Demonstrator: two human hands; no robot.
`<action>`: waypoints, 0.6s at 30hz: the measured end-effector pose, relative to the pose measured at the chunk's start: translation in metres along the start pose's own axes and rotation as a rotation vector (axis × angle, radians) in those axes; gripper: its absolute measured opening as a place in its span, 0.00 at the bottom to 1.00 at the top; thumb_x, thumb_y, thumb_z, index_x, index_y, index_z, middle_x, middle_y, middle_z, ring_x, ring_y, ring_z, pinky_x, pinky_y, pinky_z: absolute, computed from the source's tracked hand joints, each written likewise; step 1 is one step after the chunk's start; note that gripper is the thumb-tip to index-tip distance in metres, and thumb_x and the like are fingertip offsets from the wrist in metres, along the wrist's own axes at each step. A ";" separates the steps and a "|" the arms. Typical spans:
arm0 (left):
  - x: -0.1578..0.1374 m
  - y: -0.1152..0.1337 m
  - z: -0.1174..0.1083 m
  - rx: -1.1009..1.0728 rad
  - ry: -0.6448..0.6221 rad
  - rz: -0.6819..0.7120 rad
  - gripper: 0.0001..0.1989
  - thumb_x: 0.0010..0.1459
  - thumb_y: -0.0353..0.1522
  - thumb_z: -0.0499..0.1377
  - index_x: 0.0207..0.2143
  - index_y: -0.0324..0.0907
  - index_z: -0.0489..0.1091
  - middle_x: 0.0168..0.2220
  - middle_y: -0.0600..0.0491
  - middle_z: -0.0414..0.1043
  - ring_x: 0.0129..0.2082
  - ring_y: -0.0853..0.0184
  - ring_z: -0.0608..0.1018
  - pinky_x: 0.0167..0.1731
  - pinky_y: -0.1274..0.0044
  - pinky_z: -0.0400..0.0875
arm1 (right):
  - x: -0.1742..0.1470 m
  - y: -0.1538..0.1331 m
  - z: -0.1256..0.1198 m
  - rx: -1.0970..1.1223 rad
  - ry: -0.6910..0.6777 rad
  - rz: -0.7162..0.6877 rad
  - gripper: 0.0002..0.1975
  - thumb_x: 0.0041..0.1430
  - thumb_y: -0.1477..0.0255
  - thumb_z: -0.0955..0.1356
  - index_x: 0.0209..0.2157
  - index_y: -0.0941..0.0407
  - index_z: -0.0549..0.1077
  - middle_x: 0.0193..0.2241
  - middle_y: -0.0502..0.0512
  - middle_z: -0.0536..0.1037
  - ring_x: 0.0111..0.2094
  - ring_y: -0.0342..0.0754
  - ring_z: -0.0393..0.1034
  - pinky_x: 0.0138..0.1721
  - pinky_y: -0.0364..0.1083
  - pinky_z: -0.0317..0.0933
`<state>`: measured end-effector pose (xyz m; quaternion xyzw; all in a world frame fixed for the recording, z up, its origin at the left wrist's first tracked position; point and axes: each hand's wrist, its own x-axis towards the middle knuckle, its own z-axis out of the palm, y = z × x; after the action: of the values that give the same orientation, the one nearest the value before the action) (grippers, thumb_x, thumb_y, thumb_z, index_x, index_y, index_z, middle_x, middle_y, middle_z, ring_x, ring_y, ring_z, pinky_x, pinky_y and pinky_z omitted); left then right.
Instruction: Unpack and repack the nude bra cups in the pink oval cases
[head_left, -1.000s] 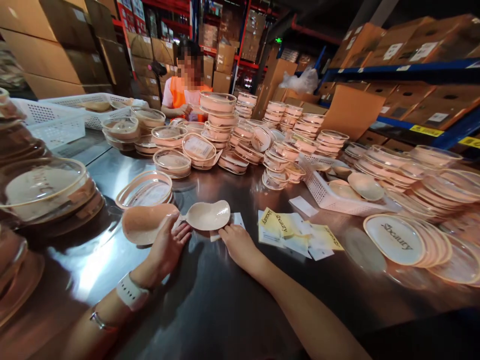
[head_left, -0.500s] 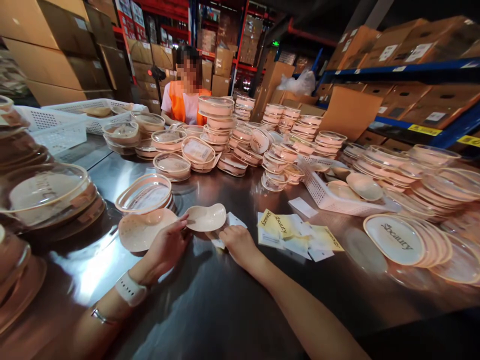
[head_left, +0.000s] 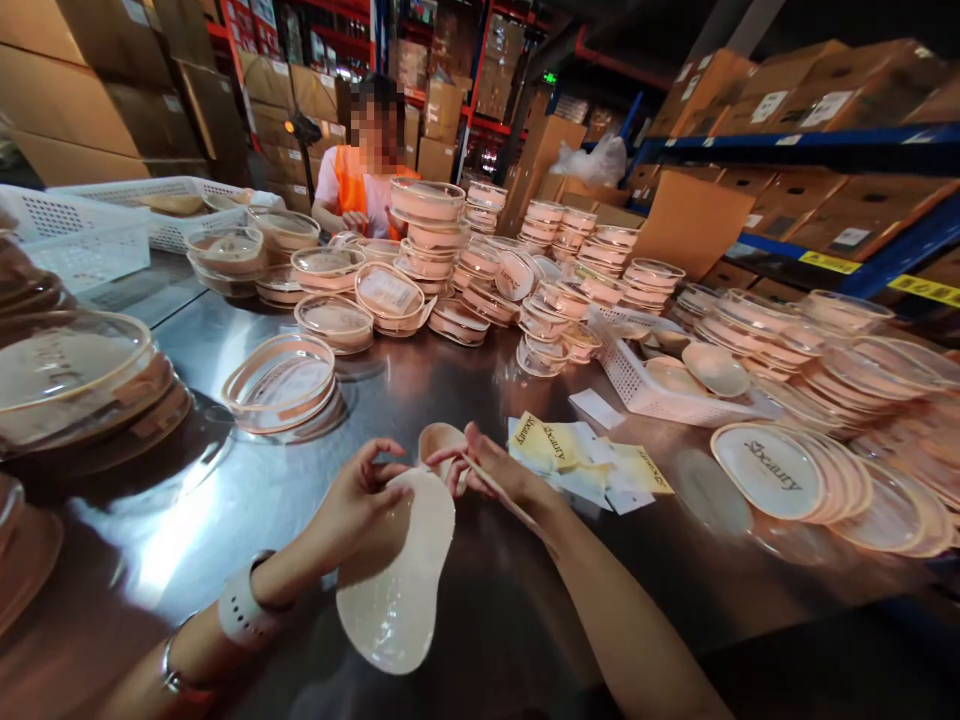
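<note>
A beige, glossy, curved bra-cup pad [head_left: 409,590] hangs down from my left hand [head_left: 367,490], pinched near its top edge between thumb and fingers. My right hand [head_left: 487,465] is closed on a second beige pad [head_left: 441,440], which shows beyond the fingertips; a thin pale edge also runs along the palm. The two hands are close together above the dark metal table [head_left: 480,620]. Just right of my right hand lie several yellow-and-white printed cards [head_left: 570,450]. Beyond my left hand sits a short stack of clear-lidded oval cases [head_left: 281,385].
Stacked cases [head_left: 424,235] line the far side, and more cases [head_left: 67,370] stand at left. A white perforated basket [head_left: 637,385] holds beige pads at right, near fanned lids [head_left: 769,475]. A person in an orange vest [head_left: 356,180] works across the table.
The pad beside the near case stack has left the table. My hands have come together, with one pad now hanging from the left and another held in the right. The view has shifted slightly.
</note>
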<state>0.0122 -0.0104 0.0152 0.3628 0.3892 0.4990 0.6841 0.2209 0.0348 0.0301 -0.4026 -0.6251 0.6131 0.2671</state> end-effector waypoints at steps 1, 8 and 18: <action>-0.001 0.000 0.002 -0.019 -0.007 -0.019 0.24 0.35 0.29 0.74 0.34 0.45 0.67 0.26 0.53 0.79 0.24 0.67 0.78 0.24 0.82 0.69 | -0.002 -0.001 0.008 -0.040 -0.034 -0.026 0.36 0.54 0.39 0.62 0.31 0.61 0.77 0.26 0.55 0.75 0.22 0.40 0.64 0.23 0.40 0.57; -0.009 0.010 0.009 -0.095 0.031 -0.029 0.29 0.31 0.22 0.72 0.36 0.45 0.63 0.36 0.50 0.80 0.31 0.63 0.81 0.26 0.80 0.73 | -0.019 -0.016 0.026 0.205 0.047 0.062 0.28 0.62 0.52 0.64 0.53 0.59 0.69 0.26 0.49 0.73 0.16 0.37 0.55 0.19 0.39 0.53; -0.005 -0.006 0.003 0.067 0.243 0.022 0.35 0.28 0.25 0.73 0.40 0.47 0.64 0.30 0.61 0.72 0.26 0.68 0.76 0.24 0.81 0.71 | -0.017 -0.011 0.040 0.320 0.018 0.081 0.35 0.52 0.66 0.74 0.60 0.58 0.63 0.44 0.56 0.78 0.46 0.48 0.73 0.51 0.48 0.62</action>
<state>0.0165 -0.0171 0.0123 0.3265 0.4816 0.5335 0.6139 0.1950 -0.0002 0.0389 -0.3851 -0.5003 0.7115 0.3085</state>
